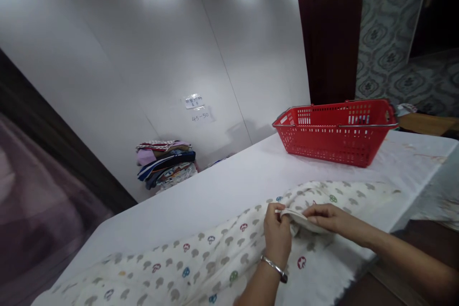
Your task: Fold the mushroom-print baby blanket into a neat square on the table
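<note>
A cream cloth printed with small grey, red and blue mushrooms point(201, 258) lies spread along the near side of a white-covered table point(222, 186). My left hand point(277, 235), with a silver bracelet on its wrist, pinches a folded edge of this cloth between thumb and fingers. My right hand point(328, 218) grips the same edge just to the right, fingers closed over the fold. The two hands almost touch at the cloth's hem.
A red plastic basket point(337, 131) with a metal handle stands at the far right of the table. A pile of folded clothes point(165, 162) rests against the white wall behind the table's left. A dark wooden door point(330, 33) stands at the back right.
</note>
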`<action>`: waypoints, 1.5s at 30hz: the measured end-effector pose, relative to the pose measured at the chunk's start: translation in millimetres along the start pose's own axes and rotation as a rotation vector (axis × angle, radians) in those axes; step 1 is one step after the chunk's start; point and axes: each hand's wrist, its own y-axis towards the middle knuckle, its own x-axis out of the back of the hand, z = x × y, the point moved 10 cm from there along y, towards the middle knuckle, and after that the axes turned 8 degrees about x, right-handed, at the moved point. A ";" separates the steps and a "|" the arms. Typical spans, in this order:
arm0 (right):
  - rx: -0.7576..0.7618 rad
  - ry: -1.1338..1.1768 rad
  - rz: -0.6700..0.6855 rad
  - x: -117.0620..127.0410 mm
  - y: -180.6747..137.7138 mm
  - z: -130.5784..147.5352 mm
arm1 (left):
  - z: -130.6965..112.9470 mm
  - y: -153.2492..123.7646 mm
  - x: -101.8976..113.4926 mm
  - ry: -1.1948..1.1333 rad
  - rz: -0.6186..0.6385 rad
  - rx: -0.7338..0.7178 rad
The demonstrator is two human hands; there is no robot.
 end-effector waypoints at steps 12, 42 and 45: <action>0.009 0.018 -0.223 7.3 6.3 -3.9 | -35.8 -25.7 -12.8 0.326 0.166 -0.375; 0.299 -0.383 -0.409 46.9 -24.0 73.0 | -61.1 -19.2 -28.6 0.175 0.182 -0.268; 0.226 -0.244 -0.428 69.7 -19.8 74.0 | -61.3 -15.8 -26.6 0.206 0.170 -0.281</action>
